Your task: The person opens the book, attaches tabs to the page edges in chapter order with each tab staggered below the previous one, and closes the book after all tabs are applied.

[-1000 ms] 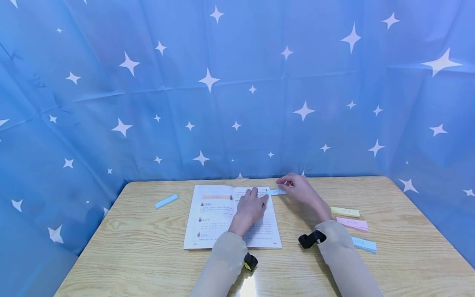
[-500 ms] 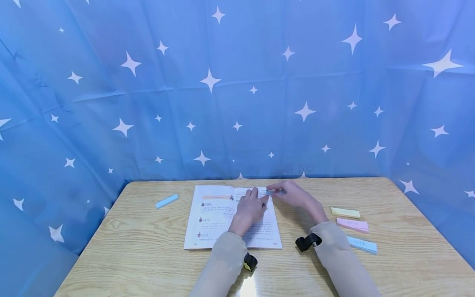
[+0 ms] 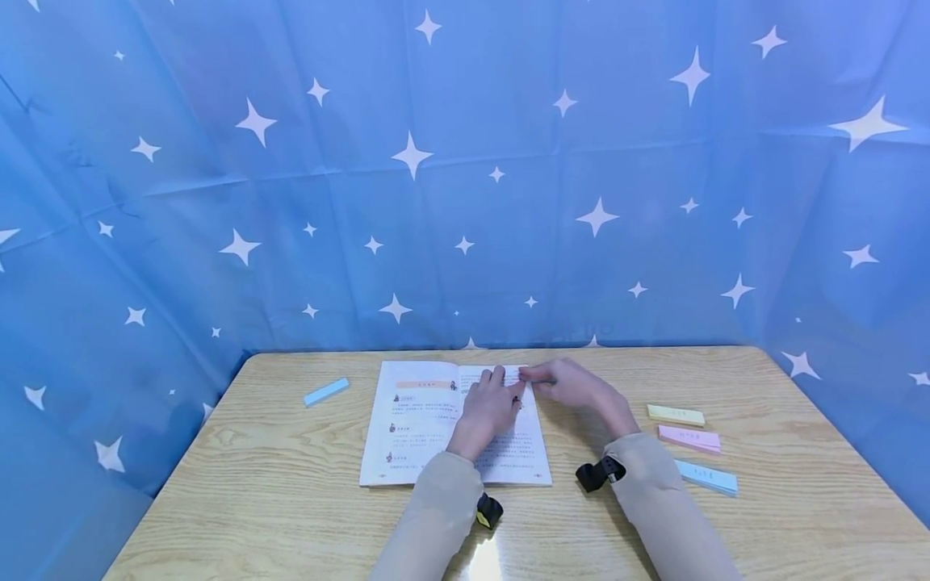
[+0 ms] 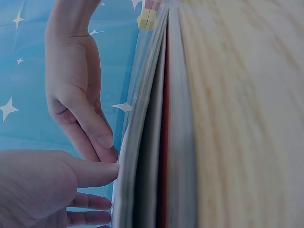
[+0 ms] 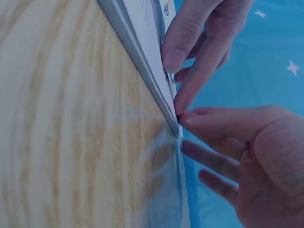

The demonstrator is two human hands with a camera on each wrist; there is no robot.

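Note:
A book [image 3: 417,452] lies spread on the wooden table. On its right page my left hand [image 3: 494,403] rests with fingers extended, fingertips near the upper right part. My right hand [image 3: 570,383] is at that page's outer edge near the top corner, beside the left index finger. In the right wrist view, the right hand [image 5: 266,147] has thumb and forefinger together at the page edge, meeting the left hand's [image 5: 204,42] fingertip. The blue sticky strip it grips there is hidden by the fingers. The left wrist view shows the book's page edges [image 4: 180,142] side-on.
Right of the book lie a yellow strip pad [image 3: 676,415], a pink strip pad [image 3: 690,439] and a blue strip pad [image 3: 708,478], partly behind the right sleeve. Another blue strip [image 3: 326,392] lies left of the book. A starry blue curtain [image 3: 465,202] hangs behind the table.
My right hand has moved left and slightly down to the page edge. The blue strip that stuck out beyond the page is now covered by its fingers. My left hand stays put.

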